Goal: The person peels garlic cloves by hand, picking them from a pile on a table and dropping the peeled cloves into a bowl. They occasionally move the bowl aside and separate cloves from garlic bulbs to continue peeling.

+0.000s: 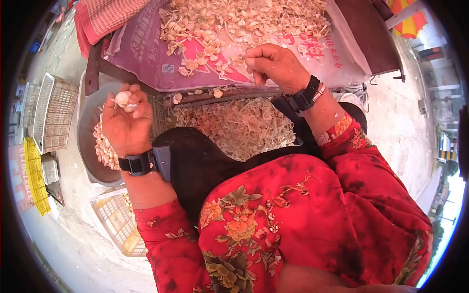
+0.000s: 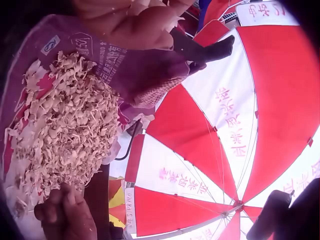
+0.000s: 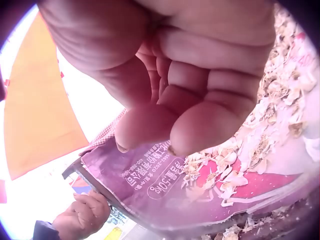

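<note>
In the head view the left hand point(image 1: 128, 122) is palm up over a grey basin point(image 1: 87, 129) of peeled-looking cloves point(image 1: 105, 149), its curled fingers holding whitish garlic point(image 1: 126, 99). The left wrist view shows this hand point(image 2: 127, 22) large at the top. The right hand point(image 1: 281, 68) hovers above the near part of a purple sack point(image 1: 141, 53), near loose garlic pieces and skins point(image 1: 244, 22). Its fingers are curled, thumb and index tips close together; in the right wrist view nothing clear shows between the tips of this hand point(image 3: 175, 120).
Below the table edge lies a heap of skins and stalks point(image 1: 239, 124). A checked red cloth point(image 1: 110, 17) hangs at the back left. Plastic crates point(image 1: 53, 112) stand at the left, another basket point(image 1: 115, 219) below the basin. A red-and-white umbrella point(image 2: 175, 127) spreads overhead.
</note>
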Available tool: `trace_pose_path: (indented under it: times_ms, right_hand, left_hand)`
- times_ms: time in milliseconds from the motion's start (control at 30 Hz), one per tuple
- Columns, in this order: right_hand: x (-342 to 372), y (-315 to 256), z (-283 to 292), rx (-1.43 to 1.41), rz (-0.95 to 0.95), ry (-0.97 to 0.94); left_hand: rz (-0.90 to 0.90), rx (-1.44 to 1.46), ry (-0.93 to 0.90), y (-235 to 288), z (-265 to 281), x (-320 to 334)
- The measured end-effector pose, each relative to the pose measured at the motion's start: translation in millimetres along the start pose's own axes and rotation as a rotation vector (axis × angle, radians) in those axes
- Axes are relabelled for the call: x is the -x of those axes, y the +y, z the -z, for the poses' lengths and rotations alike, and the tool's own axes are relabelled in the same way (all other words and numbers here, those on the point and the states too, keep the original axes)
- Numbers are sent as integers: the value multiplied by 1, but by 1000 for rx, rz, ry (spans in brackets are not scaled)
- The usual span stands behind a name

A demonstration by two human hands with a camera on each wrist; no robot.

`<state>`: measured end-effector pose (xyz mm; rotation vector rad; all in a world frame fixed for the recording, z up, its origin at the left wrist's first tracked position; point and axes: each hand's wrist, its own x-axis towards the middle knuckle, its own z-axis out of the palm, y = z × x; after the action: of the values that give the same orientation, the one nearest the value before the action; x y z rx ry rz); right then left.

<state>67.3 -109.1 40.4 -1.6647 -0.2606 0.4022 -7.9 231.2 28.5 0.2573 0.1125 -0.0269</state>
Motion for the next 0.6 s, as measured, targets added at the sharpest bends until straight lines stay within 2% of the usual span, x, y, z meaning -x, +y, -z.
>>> trace_pose_path:
  times_ms: [100, 200, 300, 333, 433, 533, 600]
  right_hand:
    - [-3, 0, -2, 87, -77, 8]
    - [-10, 5, -4, 122, -53, 3]
    - [-23, 7, -1, 278, -17, -19]
    - [-27, 5, -1, 303, -21, -15]
    - [-49, 3, -7, 376, -18, -19]
    - [-83, 15, -9, 445, 2, -34]
    - [-112, 33, -8, 705, 171, -23]
  left_hand:
    - [-286, 382, 331, 52, 16, 10]
    - [-329, 589, 403, 55, 13, 19]
    - [-252, 378, 226, 25, 5, 27]
    - [-218, 165, 254, 8, -5, 30]
    - [95, 0, -151, -29, -35, 18]
    - [131, -150, -87, -48, -58, -8]
    - [158, -212, -34, -61, -50, -35]
